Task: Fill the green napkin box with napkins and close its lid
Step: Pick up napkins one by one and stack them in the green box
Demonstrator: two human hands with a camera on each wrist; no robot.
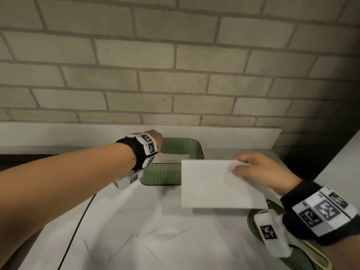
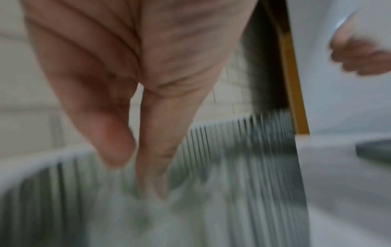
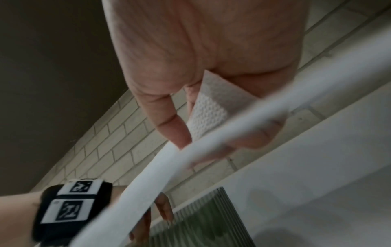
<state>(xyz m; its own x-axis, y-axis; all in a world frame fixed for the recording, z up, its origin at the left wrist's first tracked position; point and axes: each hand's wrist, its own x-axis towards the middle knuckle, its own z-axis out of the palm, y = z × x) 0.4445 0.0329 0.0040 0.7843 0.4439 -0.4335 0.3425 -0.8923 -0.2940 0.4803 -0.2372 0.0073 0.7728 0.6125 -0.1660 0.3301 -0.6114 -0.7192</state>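
Above the white counter (image 1: pixel 136 211), right hand (image 1: pixel 261 172) pinches a white square paper napkin (image 1: pixel 216 184); left hand (image 2: pixel 127 83), fingers straight, reaches into the ribbed green plastic napkin box (image 1: pixel 183 147); filling step; next, lower napkin in flat.

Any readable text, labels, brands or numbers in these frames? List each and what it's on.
No readable words, brands or numbers.
Left wristband: black-and-white square marker codes and tiny print beside them, too small to read.
Right wristband: the same kind of marker codes, no legible characters.
Napkin held by the right hand: blank.
Green napkin box and lid: no print visible.
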